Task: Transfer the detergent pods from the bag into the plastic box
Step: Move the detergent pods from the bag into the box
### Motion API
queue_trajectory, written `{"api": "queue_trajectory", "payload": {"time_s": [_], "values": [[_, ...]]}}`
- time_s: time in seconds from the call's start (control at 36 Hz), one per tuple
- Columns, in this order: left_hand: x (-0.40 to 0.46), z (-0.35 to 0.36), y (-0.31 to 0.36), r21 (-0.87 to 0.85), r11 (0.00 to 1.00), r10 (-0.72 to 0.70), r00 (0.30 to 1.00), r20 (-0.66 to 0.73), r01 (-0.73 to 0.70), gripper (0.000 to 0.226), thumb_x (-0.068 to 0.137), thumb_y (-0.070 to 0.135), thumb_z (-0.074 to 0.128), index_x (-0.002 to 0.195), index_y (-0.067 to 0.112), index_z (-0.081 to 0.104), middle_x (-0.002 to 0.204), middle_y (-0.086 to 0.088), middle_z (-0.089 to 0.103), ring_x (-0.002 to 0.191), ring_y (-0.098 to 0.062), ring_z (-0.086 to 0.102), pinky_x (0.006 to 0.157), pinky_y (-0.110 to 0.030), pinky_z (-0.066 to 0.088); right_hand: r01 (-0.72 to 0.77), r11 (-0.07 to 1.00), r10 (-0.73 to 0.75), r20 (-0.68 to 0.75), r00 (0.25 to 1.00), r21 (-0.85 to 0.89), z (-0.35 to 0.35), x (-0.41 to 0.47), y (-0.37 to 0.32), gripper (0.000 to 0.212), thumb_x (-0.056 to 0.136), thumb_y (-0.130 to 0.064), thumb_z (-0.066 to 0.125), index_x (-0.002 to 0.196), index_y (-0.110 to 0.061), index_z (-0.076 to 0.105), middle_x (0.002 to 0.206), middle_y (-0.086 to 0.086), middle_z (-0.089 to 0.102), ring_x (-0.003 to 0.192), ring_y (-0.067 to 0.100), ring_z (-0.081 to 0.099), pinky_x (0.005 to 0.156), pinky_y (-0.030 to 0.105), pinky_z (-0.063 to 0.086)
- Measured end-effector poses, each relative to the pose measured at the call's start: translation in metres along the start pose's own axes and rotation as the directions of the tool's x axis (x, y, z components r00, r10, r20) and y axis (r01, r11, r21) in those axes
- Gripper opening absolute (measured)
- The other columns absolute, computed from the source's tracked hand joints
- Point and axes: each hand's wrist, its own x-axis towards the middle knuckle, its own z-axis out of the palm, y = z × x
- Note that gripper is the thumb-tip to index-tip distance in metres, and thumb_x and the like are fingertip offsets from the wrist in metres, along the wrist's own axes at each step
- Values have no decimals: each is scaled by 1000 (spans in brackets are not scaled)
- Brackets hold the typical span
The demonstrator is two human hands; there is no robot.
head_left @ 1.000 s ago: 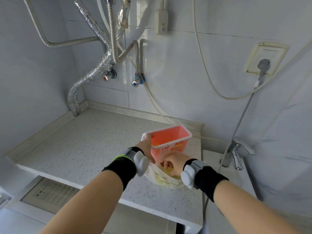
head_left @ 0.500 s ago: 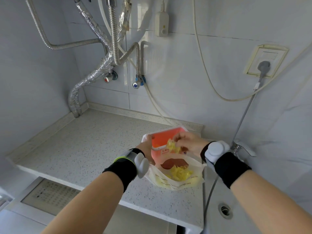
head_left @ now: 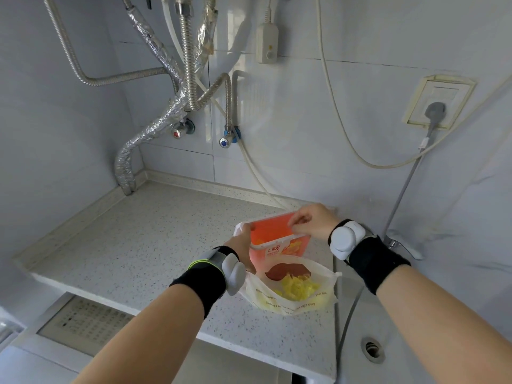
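Half a second ago our right hand (head_left: 309, 220) carried a yellow clump toward the box (head_left: 277, 239); now it hangs over the box's open top, fingers curled, and we cannot tell whether it holds anything. Our left hand (head_left: 242, 246) grips the box's left side as before. The bag (head_left: 293, 286) stands open just in front on the counter (head_left: 138, 245), pods (head_left: 297, 285) inside. The box's contents are hard to make out.

box (head_left: 279, 239) behind bag (head_left: 291, 295) on counter (head_left: 144, 239) (sink (head_left: 388, 342) right).
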Motion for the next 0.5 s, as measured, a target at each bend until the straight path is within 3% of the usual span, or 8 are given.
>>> {"api": "queue_trajectory", "payload": {"time_s": [0.08,0.14,0.22,0.28,0.36,0.42,0.5], "values": [[0,0,-1,35,999,13,1000,7,-13,95,75,11,68,141,33,5,101,-4,51,63,-15,55,53,-25,46,-47,998,56,287,956,-37,8,-14,6,7,79,-9,67,81,-14,72,73,4,71,52,9,56,48,17,43],[1,0,-2,34,999,15,1000,9,-15,96,73,11,69,140,34,5,107,-5,50,64,-15,56,53,-26,46,-61,990,106,379,919,-129,20,-18,18,11,78,-9,67,88,-11,72,83,12,72,58,14,58,53,18,45],[1,0,-2,32,999,11,1000,4,-12,95,73,10,69,139,34,6,110,-6,51,64,-14,56,52,-25,45,-55,930,208,398,893,-362,38,-20,29,33,82,-7,64,115,-9,64,118,11,66,94,21,64,61,9,45],[1,1,-1,20,1000,11,1000,7,-11,93,74,12,68,140,33,6,110,-7,51,64,-15,57,52,-25,44,-34,890,240,406,882,-454,47,-22,31,46,84,-8,62,130,-11,54,131,5,56,117,20,55,79,11,42],[0,0,-1,-22,1000,14,1000,11,-14,88,76,17,65,141,32,7,109,-8,51,65,-17,57,51,-24,42,-78,877,312,438,843,-474,57,-22,39,32,88,-17,56,119,-22,59,114,-4,60,110,19,53,96,27,38],[0,0,0,-55,998,13,1000,11,-12,86,78,16,63,142,31,7,110,-8,50,65,-16,56,50,-24,41,44,847,236,450,861,-529,66,-2,77,25,82,-29,56,104,-35,66,108,-3,69,104,22,58,99,37,43],[1,1,1,-95,995,-9,1000,1,9,78,85,14,58,143,27,8,103,-6,51,63,-17,55,46,-23,40,-77,881,301,430,851,-466,74,3,79,33,79,-32,54,109,-24,64,112,2,65,101,23,59,96,40,46]]}}
